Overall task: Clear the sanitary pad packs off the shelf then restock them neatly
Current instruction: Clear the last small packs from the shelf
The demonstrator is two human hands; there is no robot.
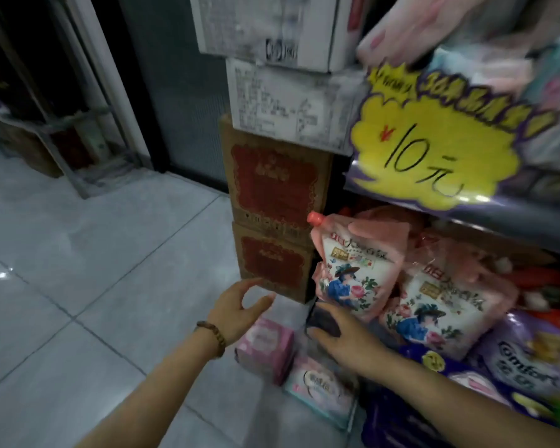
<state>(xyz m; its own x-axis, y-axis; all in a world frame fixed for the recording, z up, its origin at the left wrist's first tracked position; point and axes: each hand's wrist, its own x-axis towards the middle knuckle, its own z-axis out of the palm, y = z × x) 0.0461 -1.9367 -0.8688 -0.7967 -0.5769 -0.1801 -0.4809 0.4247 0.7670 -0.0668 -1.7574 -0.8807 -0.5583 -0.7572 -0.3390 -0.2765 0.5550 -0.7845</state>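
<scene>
Two pink sanitary pad packs lie on the tiled floor at the foot of the shelf, one [264, 347] just below my left hand and another [317, 389] nearer to me. My left hand [240, 305] hovers above the first pack with fingers spread, holding nothing. At the front edge of the bottom shelf, my right hand [346, 341] grips a small dark pack [324, 321]. Motion blur hides that pack's print.
Pink spouted pouches [359, 270] and purple Comfort pouches [530, 360] fill the bottom shelf. A yellow price sign [434, 150] hangs from the shelf above. Stacked cartons [275, 189] stand left of the shelf. Grey floor tiles [78, 286] spread to the left.
</scene>
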